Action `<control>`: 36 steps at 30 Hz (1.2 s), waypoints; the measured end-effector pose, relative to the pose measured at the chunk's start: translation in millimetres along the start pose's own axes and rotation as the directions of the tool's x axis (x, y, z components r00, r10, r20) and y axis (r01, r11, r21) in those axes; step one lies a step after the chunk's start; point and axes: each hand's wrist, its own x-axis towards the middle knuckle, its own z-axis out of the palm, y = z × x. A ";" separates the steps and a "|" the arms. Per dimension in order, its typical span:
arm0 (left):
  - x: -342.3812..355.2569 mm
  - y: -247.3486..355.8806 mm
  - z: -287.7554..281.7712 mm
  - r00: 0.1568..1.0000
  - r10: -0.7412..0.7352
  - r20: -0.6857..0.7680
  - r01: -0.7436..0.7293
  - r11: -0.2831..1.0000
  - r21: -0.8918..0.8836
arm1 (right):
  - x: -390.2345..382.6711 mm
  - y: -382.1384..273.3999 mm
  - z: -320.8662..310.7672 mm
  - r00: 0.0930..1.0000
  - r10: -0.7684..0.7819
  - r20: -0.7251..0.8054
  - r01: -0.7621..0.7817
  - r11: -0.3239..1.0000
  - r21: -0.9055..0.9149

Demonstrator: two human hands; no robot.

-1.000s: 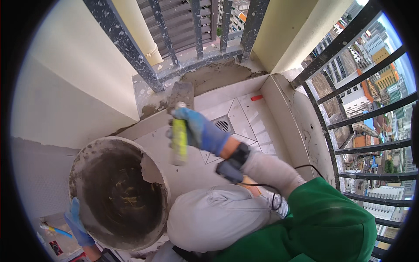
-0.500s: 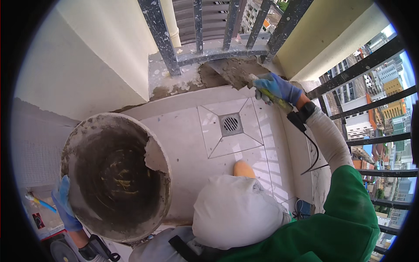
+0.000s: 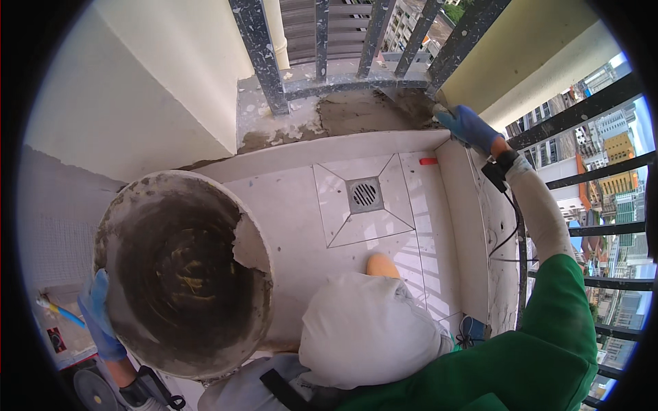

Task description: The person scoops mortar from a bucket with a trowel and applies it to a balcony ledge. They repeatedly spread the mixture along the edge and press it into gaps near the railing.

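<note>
My right hand (image 3: 469, 128), in a blue and grey glove, is closed around a trowel (image 3: 412, 104) at the far right end of the ledge. The blade lies by the foot of the railing and my fingers hide its handle. Wet grey mortar (image 3: 353, 114) is spread along the ledge left of the blade. My left hand (image 3: 100, 309), in a blue glove, grips the left rim of a big round bucket (image 3: 130, 229). Mortar coats the bucket's inside, and a pale crust clings to its right wall.
A square floor drain (image 3: 365, 195) is set in pale tiles (image 3: 295, 226), with a small red piece (image 3: 428, 161) beyond it. Dark metal railings (image 3: 322, 41) stand ahead and on the right, above a city. A cream wall (image 3: 171, 89) rises on the left.
My right hand has moved right and slightly farther away with the trowel, uncovering smoothed mortar and the red piece on the tiles. My left hand stays on the bucket.
</note>
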 end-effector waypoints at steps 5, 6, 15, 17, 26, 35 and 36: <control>-1.3 -42.7 -45.2 0.927 0.343 0.150 -0.373 0.803 0.464 | -14.7 -63.0 8.5 0.972 -0.120 0.201 0.140 0.986 -0.091; -0.8 -29.0 -24.5 0.910 0.401 0.109 -0.395 0.753 0.527 | -26.4 -81.2 6.3 0.943 -0.219 0.249 0.237 0.970 -0.046; 2.4 31.3 27.4 0.991 0.046 -0.127 -0.009 0.960 0.281 | -100.2 -269.7 -25.3 0.437 -0.855 0.280 0.847 0.287 -0.448; 13.1 33.9 34.7 0.995 0.044 -0.088 -0.024 0.977 0.213 | -96.9 -287.4 -19.6 0.353 -0.878 0.323 0.861 0.169 -0.479; 37.7 44.2 55.3 0.993 0.115 -0.020 -0.106 0.963 0.249 | -89.1 -373.9 6.9 0.544 -0.351 0.762 0.839 0.218 -0.499; 49.8 1.5 21.1 0.858 0.500 0.112 -0.494 0.748 0.444 | -56.0 -283.4 11.9 0.411 -0.083 0.908 0.260 0.965 -0.029; 57.8 -4.7 31.0 0.878 0.467 0.108 -0.462 0.763 0.452 | -46.7 -258.9 14.1 0.431 -0.060 0.900 0.220 0.975 -0.041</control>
